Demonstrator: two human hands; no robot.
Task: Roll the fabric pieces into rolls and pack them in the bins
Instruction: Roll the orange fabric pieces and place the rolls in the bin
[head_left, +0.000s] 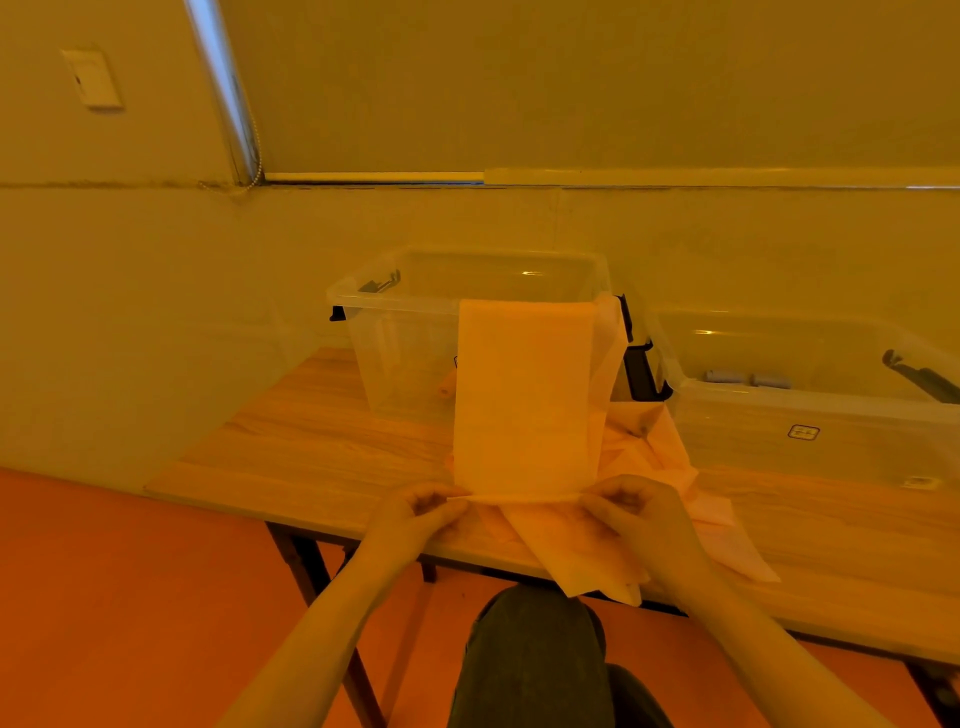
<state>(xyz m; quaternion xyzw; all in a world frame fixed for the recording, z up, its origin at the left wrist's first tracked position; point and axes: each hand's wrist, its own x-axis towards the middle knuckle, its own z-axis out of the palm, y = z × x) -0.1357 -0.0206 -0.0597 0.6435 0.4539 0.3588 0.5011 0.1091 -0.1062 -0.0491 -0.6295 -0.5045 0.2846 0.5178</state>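
- While I pinch the near edge of the fabric strip (524, 395) at both corners, my left hand (423, 512) has thumb and fingers curled onto the left corner, and my right hand (631, 506) does the same on the right corner.
- Between my two grips that edge is pulled into a straight, taut line just above the front of the tabletop (311, 457).
- From there the strip runs up and away from me, and its far end is draped over the front rim of the clear bin (405, 332) that stands on the left.
- More pale fabric (675, 467) lies rumpled under my hands, with one piece hanging over the front edge of the tabletop.
- A second clear bin (810, 410) stands to the right, with two small grey rolls (748, 378) inside.
- I judge the fabric thin, light and limp: it will sag and skew unless held at both corners, so a roll should start from this tensioned edge, turned evenly.
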